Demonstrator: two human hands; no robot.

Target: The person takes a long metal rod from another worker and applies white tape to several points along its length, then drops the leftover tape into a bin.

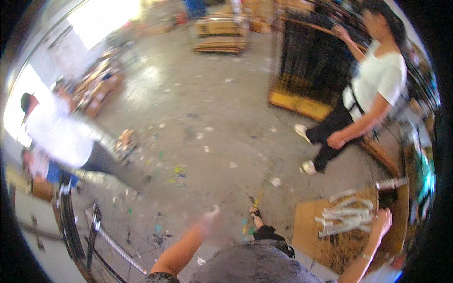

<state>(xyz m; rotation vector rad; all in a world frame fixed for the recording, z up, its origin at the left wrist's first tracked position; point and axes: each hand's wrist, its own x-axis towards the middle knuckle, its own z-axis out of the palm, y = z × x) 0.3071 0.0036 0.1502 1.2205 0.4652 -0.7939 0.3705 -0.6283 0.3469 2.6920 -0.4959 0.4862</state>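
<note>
My left hand (211, 220) is stretched out in front of me over the floor, smeared by motion; its fingers cannot be read. At the right, my right hand (384, 220) has its fingers curled together beside a brown cardboard box (397, 220). Whatever may be in its grip is too small to make out. Just left of that hand, a loose pile of white strips (347, 217) lies crisscrossed on a flat piece of cardboard (306, 221).
A person in a white top (380, 78) stands at the right by a dark rack with a yellow base (299, 101). Another white-shirted person (61, 129) is at the left. Stacked cartons (219, 33) stand far ahead. Scraps litter the concrete floor (212, 118). Metal rails (92, 236) stand near left.
</note>
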